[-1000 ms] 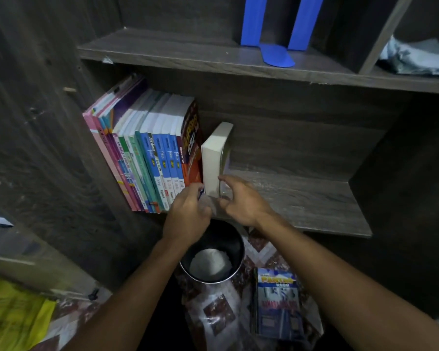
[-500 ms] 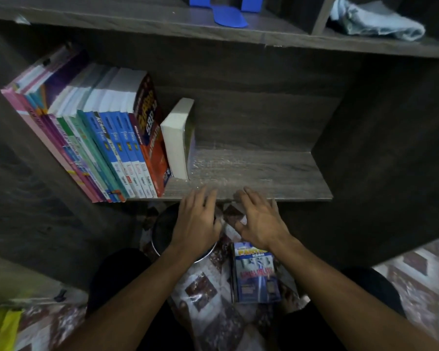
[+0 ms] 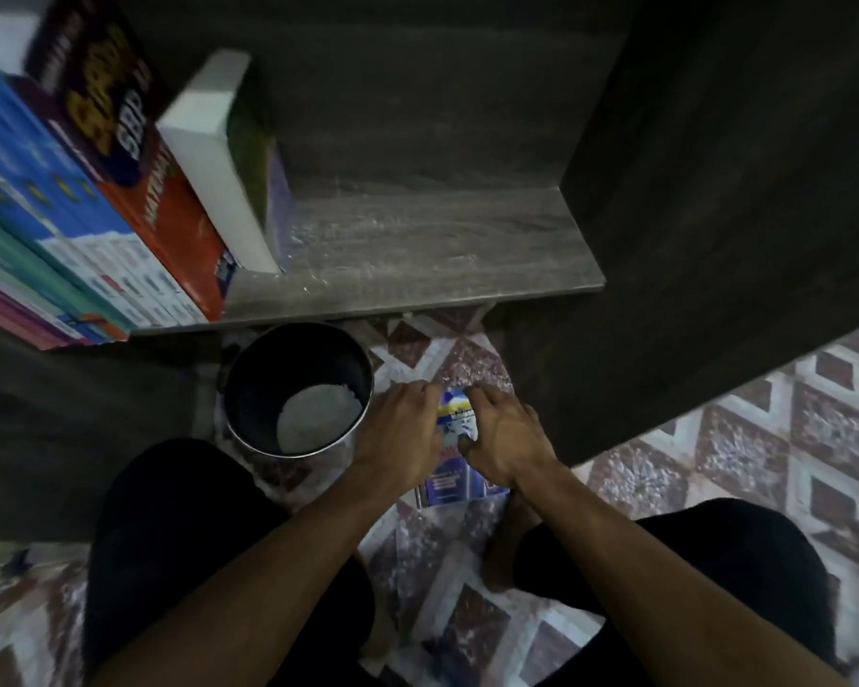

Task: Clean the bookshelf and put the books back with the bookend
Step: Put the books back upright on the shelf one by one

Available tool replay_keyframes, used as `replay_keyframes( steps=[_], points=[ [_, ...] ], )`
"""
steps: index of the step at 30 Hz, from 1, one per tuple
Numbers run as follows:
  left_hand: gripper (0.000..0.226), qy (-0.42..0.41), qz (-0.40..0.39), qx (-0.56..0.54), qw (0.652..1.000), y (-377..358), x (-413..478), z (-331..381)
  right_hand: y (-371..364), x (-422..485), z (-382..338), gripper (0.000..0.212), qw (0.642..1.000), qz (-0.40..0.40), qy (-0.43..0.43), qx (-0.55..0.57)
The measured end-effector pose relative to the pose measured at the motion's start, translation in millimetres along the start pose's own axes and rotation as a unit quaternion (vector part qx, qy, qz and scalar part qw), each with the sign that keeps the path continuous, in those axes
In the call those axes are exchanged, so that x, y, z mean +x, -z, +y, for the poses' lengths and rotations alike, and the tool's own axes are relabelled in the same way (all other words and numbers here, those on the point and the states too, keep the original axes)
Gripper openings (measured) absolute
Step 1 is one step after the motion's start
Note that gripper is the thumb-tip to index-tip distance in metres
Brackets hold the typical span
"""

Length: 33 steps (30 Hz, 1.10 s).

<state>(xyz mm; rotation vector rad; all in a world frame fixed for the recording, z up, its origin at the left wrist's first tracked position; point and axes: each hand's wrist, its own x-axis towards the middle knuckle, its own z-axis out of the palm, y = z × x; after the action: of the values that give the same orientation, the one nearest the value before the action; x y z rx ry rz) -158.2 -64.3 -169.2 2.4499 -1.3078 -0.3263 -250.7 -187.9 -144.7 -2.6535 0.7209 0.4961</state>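
1. Below the front edge of the wooden shelf, a blue-covered book lies flat on the patterned floor.
2. Left hand rests palm down on the book's left side; right hand rests palm down on its right side. Fingers of both are spread over the cover; whether either has closed around an edge, I cannot tell.
3. Left of the book, just beside the left hand, stands a dark round bin with pale material in its bottom.
4. On the shelf, a row of books leans at the left end.
5. Against that row's right side leans a white-edged book, fore-edge outward.
6. Right of it the shelf board carries pale specks.
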Motion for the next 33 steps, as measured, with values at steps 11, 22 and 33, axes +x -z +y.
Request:
replay_keyframes(
  steps=[11, 22, 33],
  points=[
    [0.053, 0.095, -0.084, -0.017, 0.992, -112, 26, -22, -90, 59, 59, 0.067, 0.992, -0.107, -0.071, 0.015],
    [0.06, 0.336, -0.142, -0.234, 0.901, -218, 34, -65, -158, 108, 106, 0.071, 0.971, -0.12, -0.145, 0.149],
    [0.055, 0.459, -0.213, -0.407, 0.76, -254, 51, -90, -203, 145, 133, 0.039, 0.898, -0.134, -0.208, 0.363]
  ],
)
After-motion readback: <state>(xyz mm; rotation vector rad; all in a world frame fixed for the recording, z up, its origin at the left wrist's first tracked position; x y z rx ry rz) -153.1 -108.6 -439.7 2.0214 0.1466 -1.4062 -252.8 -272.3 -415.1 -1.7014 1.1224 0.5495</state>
